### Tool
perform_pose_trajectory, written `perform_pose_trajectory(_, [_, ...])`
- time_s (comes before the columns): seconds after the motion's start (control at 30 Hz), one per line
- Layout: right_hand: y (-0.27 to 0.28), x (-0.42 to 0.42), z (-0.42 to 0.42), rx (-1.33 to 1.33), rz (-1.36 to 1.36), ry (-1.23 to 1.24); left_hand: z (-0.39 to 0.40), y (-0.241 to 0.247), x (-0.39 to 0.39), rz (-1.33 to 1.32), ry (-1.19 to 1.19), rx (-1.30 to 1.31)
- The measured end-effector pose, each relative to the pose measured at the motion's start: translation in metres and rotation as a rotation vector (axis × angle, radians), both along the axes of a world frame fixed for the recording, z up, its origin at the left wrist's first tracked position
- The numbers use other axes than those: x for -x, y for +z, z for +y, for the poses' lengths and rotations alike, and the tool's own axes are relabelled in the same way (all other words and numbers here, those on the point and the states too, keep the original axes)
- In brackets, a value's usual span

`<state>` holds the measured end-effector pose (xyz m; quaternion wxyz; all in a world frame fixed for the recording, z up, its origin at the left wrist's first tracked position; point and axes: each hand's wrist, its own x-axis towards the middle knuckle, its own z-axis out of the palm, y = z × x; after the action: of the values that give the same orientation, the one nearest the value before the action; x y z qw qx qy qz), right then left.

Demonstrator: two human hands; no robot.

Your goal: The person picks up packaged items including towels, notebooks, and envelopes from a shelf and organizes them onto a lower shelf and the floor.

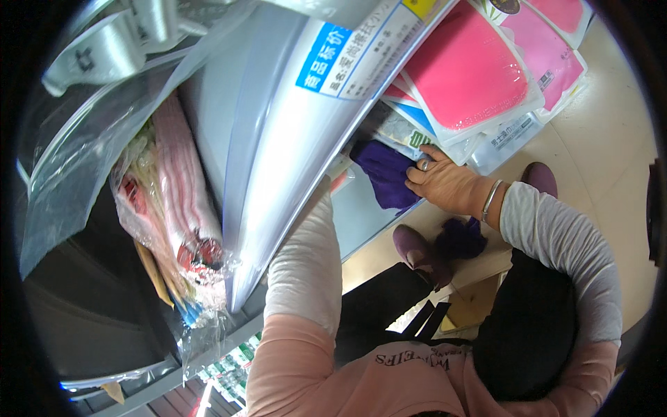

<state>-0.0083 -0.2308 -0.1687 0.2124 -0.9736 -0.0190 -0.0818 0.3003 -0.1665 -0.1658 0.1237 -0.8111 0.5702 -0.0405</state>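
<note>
My right hand, with a ring and a metal bangle, has its fingers on a folded purple cloth at the front edge of a grey shelf. One finger reaches to the packets behind the cloth. My left forearm in a white sleeve reaches up behind a clear price-strip holder; that hand is hidden. Pink-fronted flat packs and a pale blue-white pack lie stacked beyond my right hand. A bunched purple cloth lies low down beside a shoe.
Plastic-wrapped pink and white goods lie at left, near wooden sticks. Clear plastic film and silvery packets are at upper left. Small green-and-white packages sit lower down. Mauve shoes stand on the tiled floor.
</note>
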Motion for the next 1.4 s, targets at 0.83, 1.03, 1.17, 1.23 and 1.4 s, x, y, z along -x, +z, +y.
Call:
perform_pose_trajectory(0.83, [0.075,0.043,-0.066,0.177,-0.382,-0.543,-0.001,0.011,0.017,0.042,0.076,0.080])
perform_pose_trajectory(1.03, [0.043,0.066,-0.139,-0.042,-0.118,-1.076,-0.058,-0.001,0.057,0.905,0.363,0.436])
perform_pose_trajectory(1.17, [0.037,0.063,-0.153,-0.175,-0.095,-0.937,-0.056,-0.007,0.040,2.269,0.691,0.660])
perform_pose_trajectory(1.23, [0.023,0.076,-0.160,-0.184,-0.031,-0.897,-0.075,0.010,0.120,2.296,0.463,0.794])
perform_pose_trajectory(1.4, [0.035,0.058,-0.135,-0.172,-0.101,-0.644,-0.069,-0.001,0.125,2.304,0.537,0.864])
